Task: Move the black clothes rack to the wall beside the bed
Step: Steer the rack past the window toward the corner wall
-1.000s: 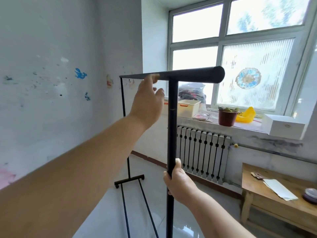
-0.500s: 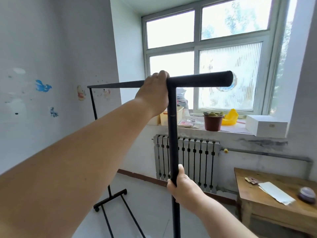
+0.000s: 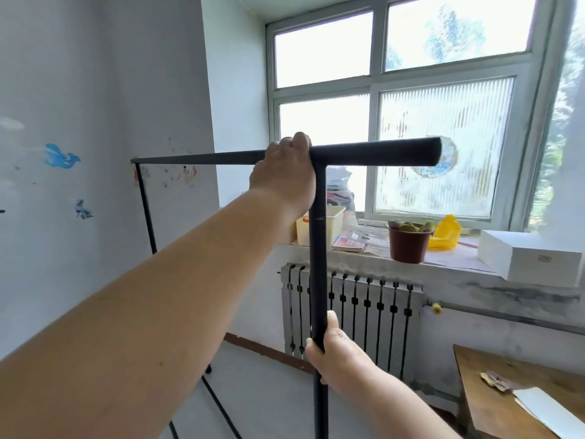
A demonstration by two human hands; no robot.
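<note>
Head view is showing us gripping the black clothes rack (image 3: 317, 248) with both hands. Our left hand (image 3: 285, 175) is wrapping closed over the top rail just left of the joint; our right hand (image 3: 335, 353) is clamping the near upright lower down, fingers curled fully round it. We are noting the rail's long axis running away from us to the far upright (image 3: 145, 204), close along the left wall (image 3: 79, 90) — so the rack is standing between us and that wall, with the window (image 3: 411, 106) ahead. No bed is appearing in frame. We are judging that any shift will be steered from this near end — both hands are holding there.
</note>
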